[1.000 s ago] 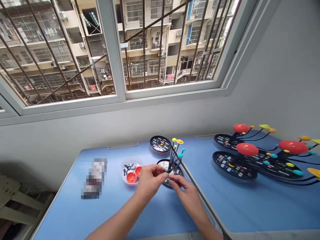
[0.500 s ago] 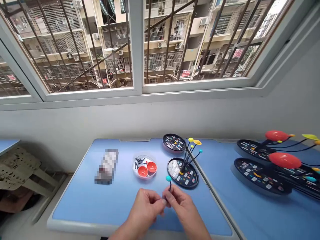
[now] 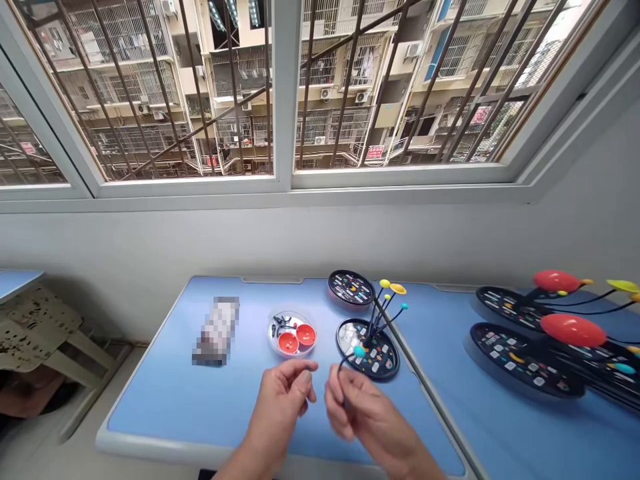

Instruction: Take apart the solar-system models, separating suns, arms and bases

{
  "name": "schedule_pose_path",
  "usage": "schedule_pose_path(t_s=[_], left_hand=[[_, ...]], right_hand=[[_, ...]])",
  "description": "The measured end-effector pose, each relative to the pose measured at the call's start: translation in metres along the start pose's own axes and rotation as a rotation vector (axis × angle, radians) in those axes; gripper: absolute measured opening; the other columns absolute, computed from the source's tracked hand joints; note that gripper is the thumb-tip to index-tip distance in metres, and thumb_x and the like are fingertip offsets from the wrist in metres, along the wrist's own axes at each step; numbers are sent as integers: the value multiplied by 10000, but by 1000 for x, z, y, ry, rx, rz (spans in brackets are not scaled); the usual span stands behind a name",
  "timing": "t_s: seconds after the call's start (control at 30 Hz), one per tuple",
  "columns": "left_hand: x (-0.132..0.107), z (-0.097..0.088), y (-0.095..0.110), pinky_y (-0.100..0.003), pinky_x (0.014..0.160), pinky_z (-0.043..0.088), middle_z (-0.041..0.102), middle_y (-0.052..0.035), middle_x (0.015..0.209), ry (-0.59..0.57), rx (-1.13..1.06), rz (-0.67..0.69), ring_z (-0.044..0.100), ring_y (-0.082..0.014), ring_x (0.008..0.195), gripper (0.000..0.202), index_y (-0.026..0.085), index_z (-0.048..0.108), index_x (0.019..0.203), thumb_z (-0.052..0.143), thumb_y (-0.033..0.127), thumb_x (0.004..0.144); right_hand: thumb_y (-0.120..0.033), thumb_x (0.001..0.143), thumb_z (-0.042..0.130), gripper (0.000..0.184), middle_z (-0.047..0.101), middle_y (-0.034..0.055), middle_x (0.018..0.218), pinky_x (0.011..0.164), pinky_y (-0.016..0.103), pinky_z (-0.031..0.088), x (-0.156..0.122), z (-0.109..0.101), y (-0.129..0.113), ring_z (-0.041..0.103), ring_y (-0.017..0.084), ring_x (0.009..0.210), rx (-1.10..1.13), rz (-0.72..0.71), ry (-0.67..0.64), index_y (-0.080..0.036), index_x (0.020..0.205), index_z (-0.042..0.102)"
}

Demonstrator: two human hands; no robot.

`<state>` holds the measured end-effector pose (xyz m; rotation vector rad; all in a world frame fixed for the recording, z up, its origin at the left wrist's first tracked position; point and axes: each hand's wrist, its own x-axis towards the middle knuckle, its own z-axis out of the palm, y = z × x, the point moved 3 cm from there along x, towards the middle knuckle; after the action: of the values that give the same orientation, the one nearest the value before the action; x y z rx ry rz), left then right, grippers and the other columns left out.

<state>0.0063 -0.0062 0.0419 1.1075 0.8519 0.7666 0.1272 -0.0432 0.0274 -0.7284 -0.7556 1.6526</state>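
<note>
1. Right hand [image 3: 367, 415]: I see the fingers grasping a black rod [image 3: 343, 362]. The rod rises from between thumb and index and bends away to the right. Its tip carries a teal ball [image 3: 359, 351], which stands just beyond the fingertips and overlaps the near part of the base [image 3: 384, 363] in my view. I cannot tell whether ball and base touch.

2. Left hand [image 3: 283, 403]: its fingers are half curled, thumb close to index, just left of the right fingers and apart from them. I cannot tell whether they grip a small part.

3. Base: it lies flat on the table [image 3: 200, 407], beyond the right fingers and slightly to their right. From its stem, thin arms fan upward with yellow, orange and teal balls at their ends.

4. Disc [image 3: 351, 287]: it sits directly beyond the base, farther from the fingers.

5. Bowl [image 3: 291, 355]: it stands just beyond the left fingers and holds two red cups [image 3: 306, 335] with small black parts [image 3: 281, 323].

6. Pouch [image 3: 216, 331]: it lies well left of the left fingers, its surface blurred.

7. Models [image 3: 573, 330]: they stand well to the right of the right fingers, with red domes above dark bases.
</note>
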Motion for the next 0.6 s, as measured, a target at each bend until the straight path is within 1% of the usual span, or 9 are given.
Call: schedule_pose_path(t_s=[0.07,0.13,0.2,0.3,0.33,0.4,0.5,0.57,0.6], left_hand=[[3,0,6,-213,520,303,486,23,560,-31,57,35,382,-69,515,345,106,616,769,608,439,678],[5,0,8,-229,579,335,511,2,595,-55,119,56,420,-92,579,288,104,628,708,630,389,665],[6,-2,9,-236,600,342,512,-3,612,-71,159,68,429,-104,608,241,104,631,675,648,342,640],[5,-4,12,-228,561,324,462,14,582,-87,201,80,400,-97,579,198,111,597,605,635,305,622],[4,-5,14,-225,548,318,446,19,571,-94,228,87,392,-95,567,193,116,573,578,618,297,627],[0,-6,19,-221,530,308,431,23,558,-118,300,104,384,-91,549,182,128,533,551,570,279,646],[-9,-7,22,-213,499,287,424,31,528,-196,425,60,364,-83,521,145,144,492,544,492,227,662],[-15,-7,20,-207,467,248,367,50,485,-231,507,-6,317,-72,493,140,157,442,516,459,193,651],[-18,-7,19,-206,455,229,336,57,474,-238,541,-36,294,-69,486,140,161,422,505,449,181,642]], right_hand=[[-482,769,571,365,453,-58,427,388,193,295,2,8,19,370,47,320,29,40,-82,-176,611,452],[-478,773,565,372,454,-57,413,377,185,296,3,11,30,360,41,302,27,57,-128,-175,594,444],[-482,771,560,387,443,-58,394,359,177,278,4,11,35,342,35,286,12,84,-164,-171,572,443],[-508,769,540,398,437,-57,389,334,174,238,3,11,37,322,35,277,-49,141,-185,-167,581,459],[-517,775,528,400,444,-55,405,342,175,242,2,10,36,333,36,290,-106,138,-168,-163,598,471],[-535,775,525,394,454,-53,458,392,177,290,0,9,30,376,42,350,-265,72,-80,-157,665,492],[-572,728,563,417,432,-67,551,484,192,359,-8,8,16,418,65,467,-458,-51,71,-180,854,499],[-593,714,558,439,431,-58,613,501,203,374,-14,11,9,421,76,509,-549,-88,93,-203,909,503],[-589,726,544,413,434,-51,626,502,207,374,-17,13,7,420,78,513,-610,-101,86,-205,879,523]])
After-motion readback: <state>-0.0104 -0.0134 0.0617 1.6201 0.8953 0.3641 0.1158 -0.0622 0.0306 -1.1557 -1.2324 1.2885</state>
